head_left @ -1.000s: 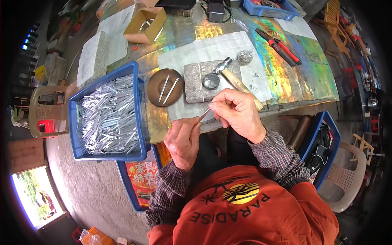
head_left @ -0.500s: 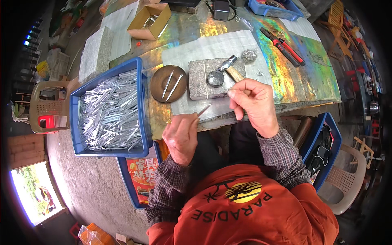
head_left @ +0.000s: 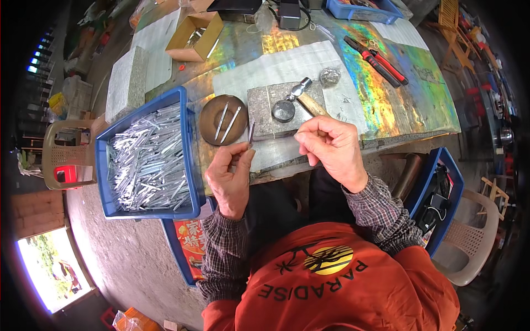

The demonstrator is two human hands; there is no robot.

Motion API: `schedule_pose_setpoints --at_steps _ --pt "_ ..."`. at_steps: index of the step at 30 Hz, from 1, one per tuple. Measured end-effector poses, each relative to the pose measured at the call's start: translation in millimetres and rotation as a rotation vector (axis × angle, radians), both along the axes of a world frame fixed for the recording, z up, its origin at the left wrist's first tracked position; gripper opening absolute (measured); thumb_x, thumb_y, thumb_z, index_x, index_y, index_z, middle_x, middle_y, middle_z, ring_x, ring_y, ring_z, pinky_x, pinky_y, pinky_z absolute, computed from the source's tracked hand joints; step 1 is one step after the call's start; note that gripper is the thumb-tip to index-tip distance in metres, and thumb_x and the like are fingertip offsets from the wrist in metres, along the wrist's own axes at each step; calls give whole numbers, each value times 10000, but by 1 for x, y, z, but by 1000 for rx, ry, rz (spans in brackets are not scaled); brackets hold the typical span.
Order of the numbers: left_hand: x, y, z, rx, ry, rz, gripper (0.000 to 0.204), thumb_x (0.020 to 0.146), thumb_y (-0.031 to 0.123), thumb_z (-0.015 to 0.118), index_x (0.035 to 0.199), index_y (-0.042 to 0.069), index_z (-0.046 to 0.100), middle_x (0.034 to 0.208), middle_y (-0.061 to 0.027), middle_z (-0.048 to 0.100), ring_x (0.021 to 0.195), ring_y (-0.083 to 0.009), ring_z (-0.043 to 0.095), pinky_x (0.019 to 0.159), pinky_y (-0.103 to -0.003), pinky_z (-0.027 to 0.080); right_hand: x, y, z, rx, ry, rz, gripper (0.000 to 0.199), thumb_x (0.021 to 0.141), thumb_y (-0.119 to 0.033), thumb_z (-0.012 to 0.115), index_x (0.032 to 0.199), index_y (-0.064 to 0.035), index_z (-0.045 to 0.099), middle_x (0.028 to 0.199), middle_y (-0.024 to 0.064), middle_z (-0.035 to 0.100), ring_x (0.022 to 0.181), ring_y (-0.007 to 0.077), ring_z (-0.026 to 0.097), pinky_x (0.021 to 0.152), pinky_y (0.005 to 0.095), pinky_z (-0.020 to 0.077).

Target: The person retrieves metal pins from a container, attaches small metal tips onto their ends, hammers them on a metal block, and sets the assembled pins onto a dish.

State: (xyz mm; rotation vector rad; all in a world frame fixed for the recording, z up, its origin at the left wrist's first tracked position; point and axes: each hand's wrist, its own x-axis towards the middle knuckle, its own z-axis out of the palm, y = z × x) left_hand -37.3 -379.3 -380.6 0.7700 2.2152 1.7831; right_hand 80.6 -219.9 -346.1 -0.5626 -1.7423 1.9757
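Observation:
Between thumb and fingertips, my left hand (head_left: 229,179) grips a slim metal strip (head_left: 252,131) that points away from me, nearly upright in the picture. My right hand (head_left: 335,150) is closed in a pinch beside the hammer handle; what its fingers hold, if anything, I cannot make out. A hammer (head_left: 312,103) with a wooden handle lies on a grey stone block (head_left: 259,113), its head beside a round dark-rimmed piece (head_left: 284,111) with a shiny top. Left of the block, a round brown wooden dish (head_left: 210,122) carries two thin metal strips (head_left: 231,124).
A blue bin (head_left: 192,160) full of silvery strips stands left. Farther off are a cardboard box (head_left: 187,54), another stone block (head_left: 126,83), a crumpled silvery ball (head_left: 330,77) and red-and-black cutters (head_left: 381,63). Another blue bin (head_left: 441,204) with black items sits at my right.
My left hand has moved left toward the wooden dish, and its strip has swung from slanting right to nearly upright. My right hand has shifted slightly left and down, still pinched.

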Motion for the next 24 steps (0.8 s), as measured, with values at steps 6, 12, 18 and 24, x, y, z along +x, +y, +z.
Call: schedule_pose_setpoints --at_steps 6,12,18,24 --pt "5 -1 2 146 -352 -171 141 829 7 655 966 -29 649 797 -8 618 678 -48 517 617 -184 430 1 -3 0 10 -26 17 54 845 -56 632 821 -9 625 627 -15 558 503 12 480 434 169 389" --pt "7 -1 -2 211 -471 -202 144 844 26 630 967 -49 638 732 -38 603 644 -89 532 601 -206 421 2 -4 -1 55 -51 40 59 856 -35 614 860 23 623 687 33 598 524 37 512 461 174 410" --pt "3 -4 -6 308 -567 -241 186 854 80 641 983 -54 631 758 -55 610 655 -110 546 608 -226 429 3 -6 -3 139 -22 37 66 858 -40 610 861 25 617 689 35 596 538 42 515 470 180 415" --pt "-1 -6 -7 319 -535 -249 200 859 92 639 999 -51 627 780 -59 623 664 -113 552 606 -229 434 6 -6 -3 128 -48 49 61 855 -36 612 853 25 617 691 34 598 543 45 517 477 184 419"
